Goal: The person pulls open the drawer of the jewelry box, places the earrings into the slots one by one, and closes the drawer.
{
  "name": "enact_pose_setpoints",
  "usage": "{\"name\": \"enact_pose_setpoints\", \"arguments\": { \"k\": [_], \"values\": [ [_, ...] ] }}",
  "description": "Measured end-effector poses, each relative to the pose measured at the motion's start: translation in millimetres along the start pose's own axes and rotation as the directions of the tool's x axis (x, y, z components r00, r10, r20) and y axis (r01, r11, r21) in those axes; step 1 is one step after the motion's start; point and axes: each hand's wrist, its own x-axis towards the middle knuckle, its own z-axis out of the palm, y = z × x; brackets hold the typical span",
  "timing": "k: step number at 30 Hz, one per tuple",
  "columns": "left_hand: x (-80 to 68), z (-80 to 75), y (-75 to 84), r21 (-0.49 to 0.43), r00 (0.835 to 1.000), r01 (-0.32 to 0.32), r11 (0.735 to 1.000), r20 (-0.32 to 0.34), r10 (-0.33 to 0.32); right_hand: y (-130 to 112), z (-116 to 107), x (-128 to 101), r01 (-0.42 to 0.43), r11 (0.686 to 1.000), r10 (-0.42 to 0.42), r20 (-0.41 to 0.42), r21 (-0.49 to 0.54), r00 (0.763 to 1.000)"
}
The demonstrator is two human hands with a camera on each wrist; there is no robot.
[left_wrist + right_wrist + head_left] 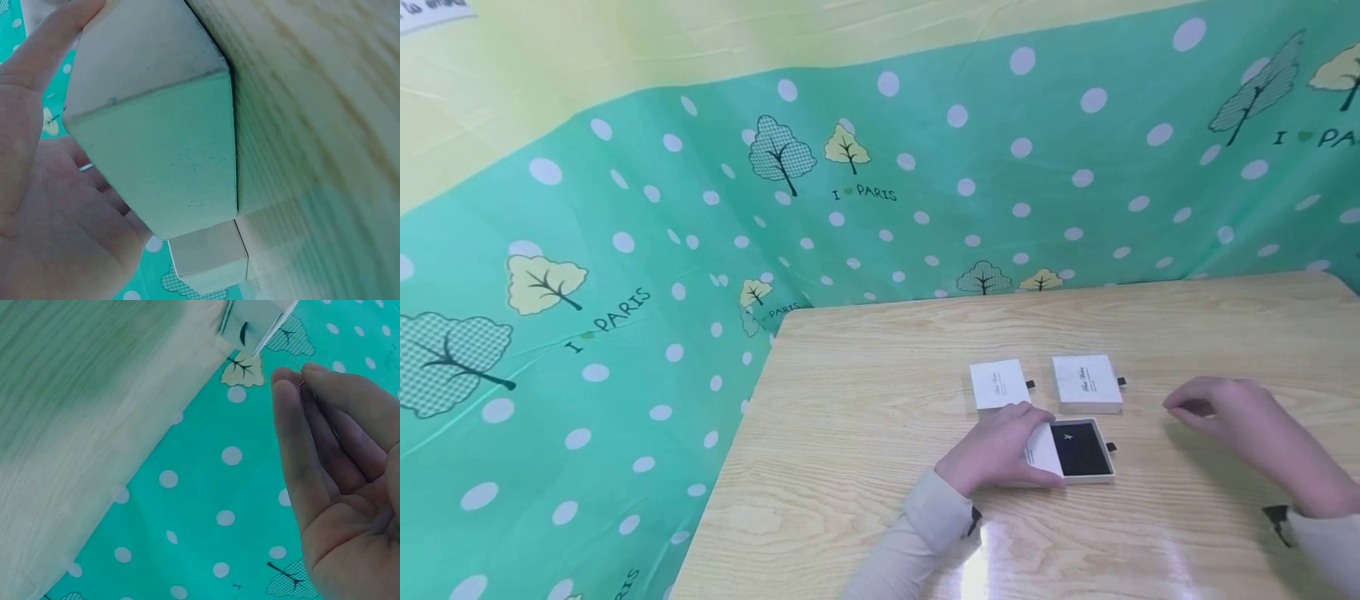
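Observation:
My left hand [1003, 446] grips the white sleeve of a small drawer-style jewelry box [1043, 448], thumb along the near side and fingers over the far side. The drawer is slid out to the right, showing a black insert [1082, 457] with a tiny silvery ornament [1068, 437] on it. In the left wrist view the box's plain end [162, 156] faces the palm. My right hand [1232, 408] is raised to the right of the box. Its thumb and fingertips pinch a tiny, thin metal piece [296, 364], mostly hidden between them.
Two more white boxes with black pull tabs lie behind, a left one [997, 383] close to my left fingers and a right one [1086, 383]. The wooden table [820, 433] meets a green dotted curtain [925, 183] at its back and left edges.

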Motion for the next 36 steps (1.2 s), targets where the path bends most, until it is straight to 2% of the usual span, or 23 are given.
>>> {"name": "enact_pose_setpoints", "arguments": {
  "k": [7, 14, 21, 26, 28, 33, 36],
  "values": [
    [0.3, 0.5, -0.4, -0.005, 1.000, 0.004, 1.000, 0.003, -0.004, -13.5, 6.9, 3.1, 0.055, 0.997, -0.056, 0.022, 0.053, 0.998],
    [0.8, 0.7, -0.3, -0.005, 1.000, 0.000, 1.000, 0.002, 0.000, -26.0, 18.1, 6.4, 0.173, 0.983, -0.169, -0.065, 0.065, 0.983],
    [0.9, 1.2, -0.6, -0.014, 1.000, 0.000, 1.000, -0.005, 0.000, -41.7, 24.7, 10.8, 0.143, 0.983, -0.147, 0.027, 0.115, 0.989],
    [1.4, 0.7, -0.9, -0.005, 1.000, -0.005, 1.000, -0.008, 0.005, -50.9, 32.4, 15.4, 0.232, 0.962, -0.234, -0.006, 0.142, 0.972],
    [1.4, 0.7, -1.1, -0.006, 1.000, -0.006, 1.000, -0.007, 0.006, -54.4, 34.7, 16.6, 0.242, 0.958, -0.246, 0.007, 0.157, 0.969],
    [1.1, 1.1, -1.3, -0.012, 1.000, -0.005, 1.000, -0.004, 0.005, -63.2, 38.8, 17.7, 0.206, 0.958, -0.227, 0.089, 0.198, 0.970],
    [0.4, 1.0, -0.7, -0.017, 1.000, -0.004, 1.000, -0.005, 0.004, -67.4, 41.4, 18.2, 0.208, 0.957, -0.232, 0.102, 0.202, 0.967]
  ]
}}
